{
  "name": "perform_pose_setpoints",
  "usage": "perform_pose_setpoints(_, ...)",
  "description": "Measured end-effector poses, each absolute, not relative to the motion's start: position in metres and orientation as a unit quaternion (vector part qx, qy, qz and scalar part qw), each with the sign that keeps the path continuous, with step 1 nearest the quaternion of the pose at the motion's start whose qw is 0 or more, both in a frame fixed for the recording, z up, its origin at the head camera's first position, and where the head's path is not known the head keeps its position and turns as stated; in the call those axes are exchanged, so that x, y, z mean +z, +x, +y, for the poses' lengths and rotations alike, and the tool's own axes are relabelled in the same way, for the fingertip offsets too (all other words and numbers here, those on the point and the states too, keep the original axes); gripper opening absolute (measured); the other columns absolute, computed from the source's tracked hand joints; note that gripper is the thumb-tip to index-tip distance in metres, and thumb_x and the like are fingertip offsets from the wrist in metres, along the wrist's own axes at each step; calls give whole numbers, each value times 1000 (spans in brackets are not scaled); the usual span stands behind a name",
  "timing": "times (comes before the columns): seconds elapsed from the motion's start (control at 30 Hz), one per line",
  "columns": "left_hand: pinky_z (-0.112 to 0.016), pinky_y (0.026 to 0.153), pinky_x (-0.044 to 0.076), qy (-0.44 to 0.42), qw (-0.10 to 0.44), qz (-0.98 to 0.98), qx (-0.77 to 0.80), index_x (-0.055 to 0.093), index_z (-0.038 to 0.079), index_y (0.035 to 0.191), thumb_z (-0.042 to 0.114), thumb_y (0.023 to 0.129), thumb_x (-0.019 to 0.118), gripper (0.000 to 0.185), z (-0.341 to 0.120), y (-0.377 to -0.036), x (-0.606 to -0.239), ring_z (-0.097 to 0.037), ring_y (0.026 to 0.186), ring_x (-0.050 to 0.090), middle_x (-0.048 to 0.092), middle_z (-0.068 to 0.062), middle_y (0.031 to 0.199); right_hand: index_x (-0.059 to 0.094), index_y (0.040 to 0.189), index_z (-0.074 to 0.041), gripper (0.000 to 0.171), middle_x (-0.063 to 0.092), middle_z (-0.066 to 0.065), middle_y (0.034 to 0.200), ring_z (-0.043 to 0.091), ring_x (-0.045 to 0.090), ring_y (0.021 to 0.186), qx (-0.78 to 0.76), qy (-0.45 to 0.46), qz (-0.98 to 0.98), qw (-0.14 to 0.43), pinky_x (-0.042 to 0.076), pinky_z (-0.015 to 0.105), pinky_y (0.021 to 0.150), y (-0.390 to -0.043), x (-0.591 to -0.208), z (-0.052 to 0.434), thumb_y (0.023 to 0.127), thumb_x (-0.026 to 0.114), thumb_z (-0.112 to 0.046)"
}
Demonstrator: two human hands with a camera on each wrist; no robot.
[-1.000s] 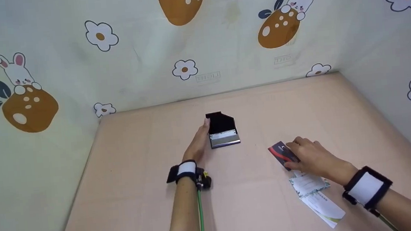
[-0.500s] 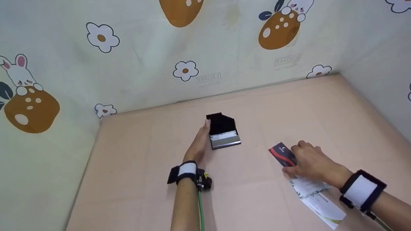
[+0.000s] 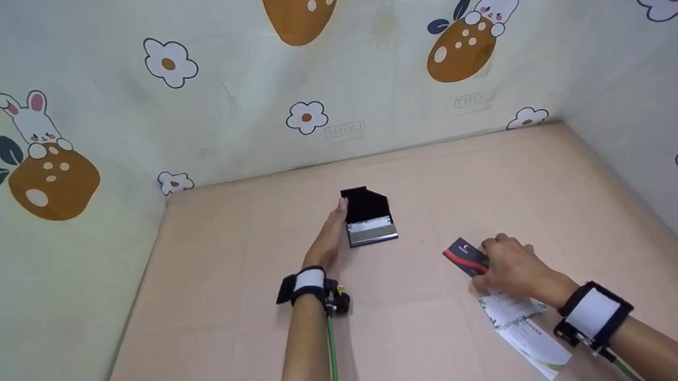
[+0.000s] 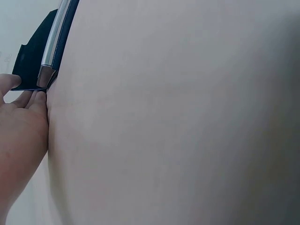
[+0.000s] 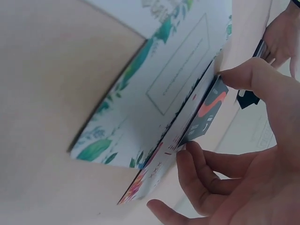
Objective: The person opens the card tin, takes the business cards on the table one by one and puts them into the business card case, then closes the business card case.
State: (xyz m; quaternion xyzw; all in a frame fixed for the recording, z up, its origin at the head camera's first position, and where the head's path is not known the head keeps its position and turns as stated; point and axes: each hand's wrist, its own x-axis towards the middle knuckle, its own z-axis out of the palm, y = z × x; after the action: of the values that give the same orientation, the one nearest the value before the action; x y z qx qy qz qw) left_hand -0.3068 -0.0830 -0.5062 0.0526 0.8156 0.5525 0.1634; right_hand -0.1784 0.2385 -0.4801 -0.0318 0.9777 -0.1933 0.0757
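A dark business card case lies open on the table, its black lid folded back and a pale card in its metal pocket. My left hand grips the lid's left edge, thumb on top and fingers beneath, as the left wrist view shows. To the right, my right hand pinches a dark business card with a red stripe, thumb and fingertips on opposite edges. In the right wrist view this card sits at the far end of a line of overlapping cards, over a white one with flowers.
Partly under the right hand lies a white card with a leaf border. A further white card with a green corner overlaps it on the near side. A patterned cloth wall rises behind the table.
My right hand has shifted slightly toward me, its thumb now at the dark card's near edge, and more of the card's face shows. The left hand and the case stay put.
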Motion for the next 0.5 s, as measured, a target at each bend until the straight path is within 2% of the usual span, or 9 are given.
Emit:
perform_pose_setpoints(0.07,-51,129,4,51,165,813,556,18,27,162,70,101,12,75,-83,-307,-507,-26,159,6,12,-4,170,59,123,9,69,61,16,96,25,58,77,-198,-27,977,80,41,40,73,-179,-479,237,71,88,-27)
perform_pose_setpoints(0.27,-50,129,4,51,168,814,554,18,27,161,71,101,12,75,-84,-308,-508,-26,159,6,13,-3,170,56,127,11,73,58,22,105,28,61,80,-228,-15,968,98,59,40,68,-179,-477,234,70,90,-20)
perform_pose_setpoints(0.43,-50,129,5,55,162,813,556,19,25,161,70,101,14,75,-84,-309,-509,-26,158,8,14,-4,170,54,129,12,75,54,25,110,29,63,80,-242,-16,965,103,62,44,69,-177,-476,234,70,90,-17)
perform_pose_setpoints(0.5,-51,129,5,55,163,811,560,19,25,161,69,101,14,75,-84,-309,-508,-27,158,7,14,-5,170,55,128,12,73,51,27,117,31,63,84,-244,-19,965,95,63,44,71,-177,-476,234,70,90,-16)
